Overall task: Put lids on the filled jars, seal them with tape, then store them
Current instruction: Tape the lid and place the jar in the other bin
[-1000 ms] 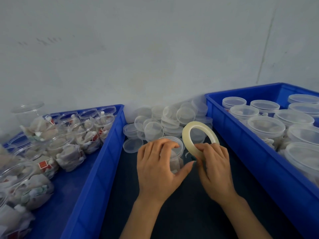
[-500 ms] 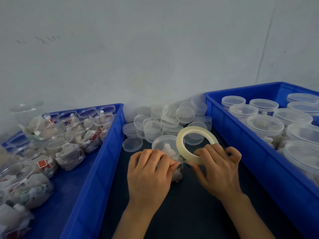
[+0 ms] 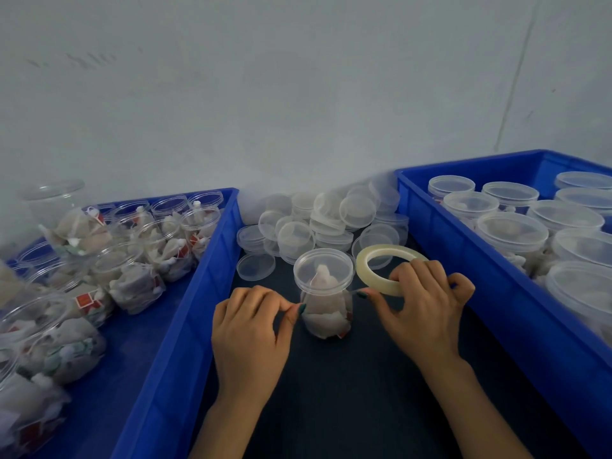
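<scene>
A clear filled jar [image 3: 326, 313] with a lid [image 3: 323, 270] on top stands on the dark table between my hands. My right hand [image 3: 420, 309] grips a roll of clear tape [image 3: 367, 273] just right of the jar, thumb and fingers curled round its ring. A thin strip of tape seems to run from the roll across the front of the jar. My left hand [image 3: 251, 326] sits left of the jar with thumb and forefinger pinched together, apparently on the tape's free end.
A blue bin [image 3: 185, 313] on the left holds open filled jars. Another blue bin [image 3: 463, 260] on the right holds lidded jars. A pile of loose clear lids [image 3: 324, 223] lies against the wall behind the jar.
My left hand has come off the jar and moved left, pinching. My right hand has shifted right with the roll, so the lidded jar now shows between the hands.
</scene>
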{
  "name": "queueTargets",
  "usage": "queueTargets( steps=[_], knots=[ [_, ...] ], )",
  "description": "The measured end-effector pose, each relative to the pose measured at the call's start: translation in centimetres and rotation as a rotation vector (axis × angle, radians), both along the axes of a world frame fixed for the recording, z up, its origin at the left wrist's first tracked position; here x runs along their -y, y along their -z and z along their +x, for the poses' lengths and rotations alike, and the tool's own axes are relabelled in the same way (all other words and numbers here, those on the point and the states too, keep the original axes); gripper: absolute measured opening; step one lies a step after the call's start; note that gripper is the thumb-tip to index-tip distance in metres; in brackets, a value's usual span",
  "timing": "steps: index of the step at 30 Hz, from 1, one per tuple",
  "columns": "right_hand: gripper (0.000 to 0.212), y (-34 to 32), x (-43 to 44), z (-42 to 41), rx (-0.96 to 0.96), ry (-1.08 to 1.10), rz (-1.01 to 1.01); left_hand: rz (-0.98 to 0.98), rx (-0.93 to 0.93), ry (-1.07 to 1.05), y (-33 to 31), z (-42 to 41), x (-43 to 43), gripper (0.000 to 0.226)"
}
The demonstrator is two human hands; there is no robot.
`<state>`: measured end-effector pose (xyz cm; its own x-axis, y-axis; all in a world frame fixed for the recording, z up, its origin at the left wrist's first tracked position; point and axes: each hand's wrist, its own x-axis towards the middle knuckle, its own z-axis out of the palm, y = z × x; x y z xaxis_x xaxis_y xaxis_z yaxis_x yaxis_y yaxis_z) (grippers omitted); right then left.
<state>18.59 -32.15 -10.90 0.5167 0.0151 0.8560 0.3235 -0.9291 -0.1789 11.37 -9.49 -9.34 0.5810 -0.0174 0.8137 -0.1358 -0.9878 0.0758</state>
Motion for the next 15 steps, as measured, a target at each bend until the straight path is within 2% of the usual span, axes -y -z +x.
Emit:
queueTargets(
  steps=[12, 15],
  knots=[
    [0.051, -0.3, -0.5, 0.3, -0.071, -0.027, 0.043, -0.090, -0.034, 0.027, 0.3, 1.8, 0.0, 0.023],
    [0.053, -0.4, -0.7, 0.3, -0.093, -0.049, 0.035, -0.101, -0.137, 0.018, -0.1, 1.9, 0.3, 0.037]
  ],
)
